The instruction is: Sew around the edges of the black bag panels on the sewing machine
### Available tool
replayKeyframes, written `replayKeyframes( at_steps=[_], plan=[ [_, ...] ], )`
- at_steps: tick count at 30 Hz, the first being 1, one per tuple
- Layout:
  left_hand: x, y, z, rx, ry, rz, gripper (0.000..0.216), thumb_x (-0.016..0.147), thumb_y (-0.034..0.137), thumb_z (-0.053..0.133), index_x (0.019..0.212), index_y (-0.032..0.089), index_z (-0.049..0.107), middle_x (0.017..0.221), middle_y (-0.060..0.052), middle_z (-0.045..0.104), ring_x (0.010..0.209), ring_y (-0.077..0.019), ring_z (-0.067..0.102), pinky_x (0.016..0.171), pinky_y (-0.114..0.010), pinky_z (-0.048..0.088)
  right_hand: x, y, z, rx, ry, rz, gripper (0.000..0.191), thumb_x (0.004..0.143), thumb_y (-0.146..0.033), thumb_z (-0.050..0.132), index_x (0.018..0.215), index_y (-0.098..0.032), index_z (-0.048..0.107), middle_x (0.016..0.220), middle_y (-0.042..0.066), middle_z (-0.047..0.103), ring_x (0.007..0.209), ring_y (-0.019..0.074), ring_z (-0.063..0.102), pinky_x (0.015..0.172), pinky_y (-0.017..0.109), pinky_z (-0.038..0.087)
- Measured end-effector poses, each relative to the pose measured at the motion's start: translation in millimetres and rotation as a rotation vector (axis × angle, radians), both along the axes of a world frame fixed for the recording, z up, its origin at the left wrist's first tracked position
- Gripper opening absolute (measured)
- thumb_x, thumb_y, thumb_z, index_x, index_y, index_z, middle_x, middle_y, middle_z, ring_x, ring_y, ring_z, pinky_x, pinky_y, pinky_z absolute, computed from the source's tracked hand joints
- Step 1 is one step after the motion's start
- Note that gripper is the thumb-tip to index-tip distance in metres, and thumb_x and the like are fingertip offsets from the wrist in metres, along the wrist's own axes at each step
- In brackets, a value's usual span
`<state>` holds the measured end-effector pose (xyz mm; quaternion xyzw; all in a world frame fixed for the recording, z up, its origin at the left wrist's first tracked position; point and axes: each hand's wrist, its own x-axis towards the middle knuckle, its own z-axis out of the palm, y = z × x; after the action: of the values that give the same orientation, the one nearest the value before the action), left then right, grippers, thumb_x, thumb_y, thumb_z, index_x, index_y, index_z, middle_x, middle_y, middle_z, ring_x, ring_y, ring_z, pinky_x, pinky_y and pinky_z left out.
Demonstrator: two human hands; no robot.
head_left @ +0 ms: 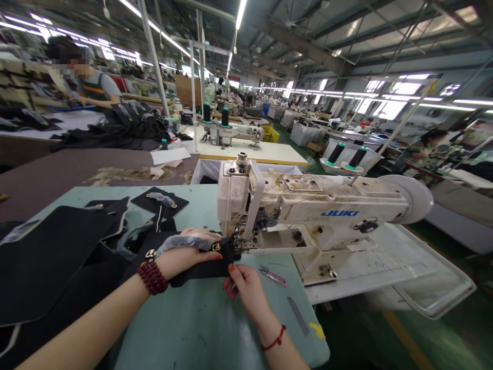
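A small black fabric piece [200,268] with gold rings and a plastic-wrapped strap lies at the needle of a white JUKI sewing machine [308,205]. My left hand [185,252] lies on top of the piece with fingers closed over the wrapped strap, a dark bead bracelet on the wrist. Just below the needle, my right hand [244,285] pinches the piece's near right corner; a red cord circles that wrist.
Black cut panels [54,252] and more strap pieces [159,200] lie on the green table [200,329] to the left. Thread snips [274,276] rest by the machine base. A person works at a table at the far left; more machines and thread cones stand behind.
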<state>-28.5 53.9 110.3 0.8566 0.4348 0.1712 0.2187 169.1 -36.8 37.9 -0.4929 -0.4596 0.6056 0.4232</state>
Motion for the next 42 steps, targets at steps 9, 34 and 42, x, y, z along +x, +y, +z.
replayKeyframes(
  at_steps=[9,34,42],
  plan=[
    [0.2,-1.1,4.4,-0.009,0.076,-0.012,0.049,0.083,0.057,0.062,0.117,0.023,0.067,0.125,-0.004,0.067,0.121,-0.0246,0.056,0.107,-0.034,0.038,-6.8,-4.1,0.5,-0.017,0.055,-0.076,0.066,0.076,-0.075,0.054,0.067,-0.009,0.056,0.061,0.005,0.057,0.049,0.0055,0.048,0.046,0.015,0.036],
    [3.1,12.3,4.0,-0.337,0.044,0.141,0.057,0.079,0.07,0.053,0.113,0.028,0.07,0.108,-0.005,0.074,0.102,-0.0295,0.066,0.09,-0.033,0.047,-11.6,19.7,4.0,-0.01,0.104,-0.176,0.061,0.073,-0.072,0.059,0.065,-0.012,0.05,0.055,0.002,0.052,0.045,0.0048,0.043,0.045,0.016,0.032],
    [4.7,30.5,15.2,-0.335,0.176,0.13,0.06,0.082,0.072,0.042,0.08,0.023,0.076,0.08,-0.008,0.076,0.077,-0.029,0.07,0.074,-0.035,0.052,-18.3,32.9,4.6,-0.005,0.059,-0.227,0.067,0.07,-0.079,0.055,0.068,-0.012,0.051,0.054,0.001,0.051,0.042,0.0049,0.041,0.042,0.016,0.031]
  ],
)
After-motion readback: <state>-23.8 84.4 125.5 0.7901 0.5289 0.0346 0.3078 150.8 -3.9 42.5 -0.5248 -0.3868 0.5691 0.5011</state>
